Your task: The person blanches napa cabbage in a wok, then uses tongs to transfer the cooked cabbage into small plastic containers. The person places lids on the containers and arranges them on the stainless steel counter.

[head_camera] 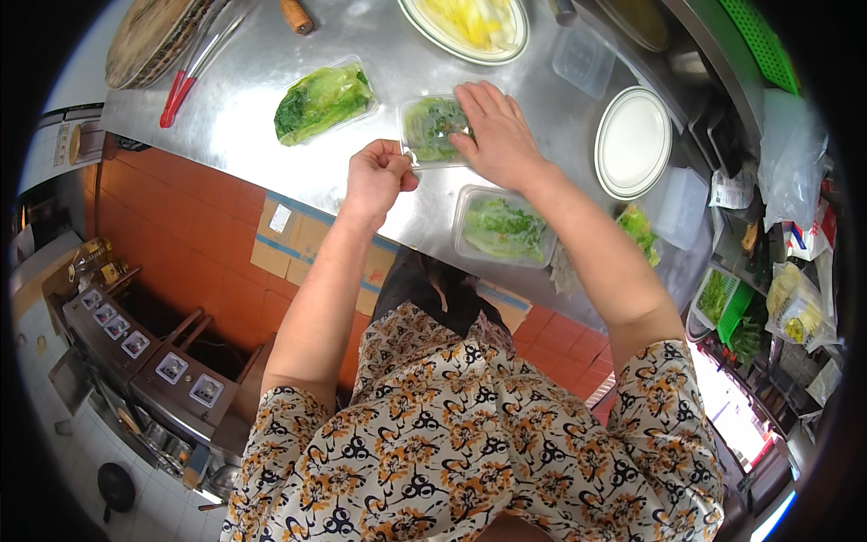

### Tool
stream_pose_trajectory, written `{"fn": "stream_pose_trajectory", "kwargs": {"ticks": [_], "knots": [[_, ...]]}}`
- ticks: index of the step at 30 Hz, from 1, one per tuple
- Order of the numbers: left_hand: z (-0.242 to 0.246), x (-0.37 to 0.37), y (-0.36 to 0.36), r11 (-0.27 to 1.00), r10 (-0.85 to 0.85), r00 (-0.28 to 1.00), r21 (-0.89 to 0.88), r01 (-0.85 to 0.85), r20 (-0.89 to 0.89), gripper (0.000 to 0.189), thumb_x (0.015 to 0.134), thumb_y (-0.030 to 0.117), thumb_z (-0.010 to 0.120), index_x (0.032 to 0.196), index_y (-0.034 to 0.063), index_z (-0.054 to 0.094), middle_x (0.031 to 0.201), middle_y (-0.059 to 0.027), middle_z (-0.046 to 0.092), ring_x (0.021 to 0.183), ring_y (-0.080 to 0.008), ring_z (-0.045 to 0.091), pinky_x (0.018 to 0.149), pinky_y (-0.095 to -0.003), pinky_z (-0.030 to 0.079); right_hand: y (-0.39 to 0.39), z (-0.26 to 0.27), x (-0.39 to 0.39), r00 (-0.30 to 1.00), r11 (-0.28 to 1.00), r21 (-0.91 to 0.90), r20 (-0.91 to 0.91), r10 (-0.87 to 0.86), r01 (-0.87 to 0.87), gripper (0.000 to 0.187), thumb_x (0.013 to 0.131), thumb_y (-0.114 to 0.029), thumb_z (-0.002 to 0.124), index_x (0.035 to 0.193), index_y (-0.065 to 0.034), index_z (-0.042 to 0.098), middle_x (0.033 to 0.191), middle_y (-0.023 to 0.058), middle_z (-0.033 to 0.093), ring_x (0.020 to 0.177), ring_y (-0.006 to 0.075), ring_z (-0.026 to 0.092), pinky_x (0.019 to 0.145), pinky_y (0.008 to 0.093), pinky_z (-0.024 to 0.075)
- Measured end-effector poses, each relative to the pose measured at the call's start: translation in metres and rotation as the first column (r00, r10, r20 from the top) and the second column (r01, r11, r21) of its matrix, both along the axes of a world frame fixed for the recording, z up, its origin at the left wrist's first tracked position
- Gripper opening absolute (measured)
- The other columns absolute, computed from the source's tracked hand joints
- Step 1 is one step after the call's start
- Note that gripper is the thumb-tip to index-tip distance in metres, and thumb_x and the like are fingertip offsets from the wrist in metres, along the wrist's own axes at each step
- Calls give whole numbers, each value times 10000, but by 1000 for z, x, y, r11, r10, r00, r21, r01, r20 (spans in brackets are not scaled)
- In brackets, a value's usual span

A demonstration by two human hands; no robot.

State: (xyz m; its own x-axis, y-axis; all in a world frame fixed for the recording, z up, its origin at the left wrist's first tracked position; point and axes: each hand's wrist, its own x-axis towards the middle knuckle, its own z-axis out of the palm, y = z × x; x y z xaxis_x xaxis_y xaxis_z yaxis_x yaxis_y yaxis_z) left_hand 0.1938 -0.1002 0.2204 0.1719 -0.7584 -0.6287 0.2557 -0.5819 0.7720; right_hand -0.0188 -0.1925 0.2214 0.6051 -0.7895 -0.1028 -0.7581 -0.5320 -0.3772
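Observation:
A clear plastic container [433,132] of green leafy vegetables, with a clear lid over it, sits on the steel table in front of me. The fingers and thumb of my left hand [379,173] pinch its near left corner. Across its right side lies my right hand [498,139], fingers spread and pressing on the lid. Left of it, lettuce leaves [324,103] rise above the rim of another clear container. A further plastic container of greens [504,225] stands near the table's front edge, under my right forearm.
An oval plate of chopped yellow-white vegetable [467,24] is at the back. To the right are a white oval plate [633,142], translucent containers [683,206] and loose lettuce [639,234]. Red-handled tongs [178,99] lie beside a round wooden chopping block [152,44]. A stove [149,359] stands behind left.

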Motion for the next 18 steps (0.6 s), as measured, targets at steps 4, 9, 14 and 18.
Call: {"fn": "stream_pose_trajectory", "kwargs": {"ticks": [4, 9, 14, 18], "knots": [[-3, 1, 1, 999, -35, 999, -24, 35, 15, 49, 982, -42, 612, 1006, -13, 643, 798, -48, 658, 648, -127, 629, 621, -280, 568, -6, -7, 3, 998, 998, 8, 26, -60, 60, 680, 1030, -375, 586, 1585, -53, 363, 1616, 150, 395, 1536, 343, 300, 1264, 547, 225], [-24, 4, 6, 990, -80, 997, -117, 77, -19, 44, 988, -12, 607, 1021, -21, 635, 802, -66, 655, 670, -158, 625, 624, -319, 541, -5, -8, 4, 994, 992, 57, 24, -111, 109, 663, 1009, -370, 607, 1560, -65, 401, 1629, 142, 383, 1536, 334, 301, 1224, 647, 242], [-3, 3, 19, 995, -75, 995, -59, 79, 61, 97, 983, -44, 606, 1073, -31, 637, 781, -55, 641, 630, -134, 610, 622, -298, 580, 20, 57, -81, 821, 890, -29, 401, -406, 454, 596, 924, -219, 715, 1448, -7, 528, 1448, 246, 560, 1354, 404, 530, 1149, 504, 408], [-10, -6, 24, 997, -54, 998, -63, 53, -15, 115, 995, -39, 599, 1097, -32, 649, 789, -59, 654, 649, -127, 624, 644, -305, 593, 43, 59, -269, 467, 422, -204, 304, -830, 883, 632, 896, -294, 750, 1355, 97, 563, 1384, 323, 590, 1294, 448, 579, 1128, 496, 445]]}}
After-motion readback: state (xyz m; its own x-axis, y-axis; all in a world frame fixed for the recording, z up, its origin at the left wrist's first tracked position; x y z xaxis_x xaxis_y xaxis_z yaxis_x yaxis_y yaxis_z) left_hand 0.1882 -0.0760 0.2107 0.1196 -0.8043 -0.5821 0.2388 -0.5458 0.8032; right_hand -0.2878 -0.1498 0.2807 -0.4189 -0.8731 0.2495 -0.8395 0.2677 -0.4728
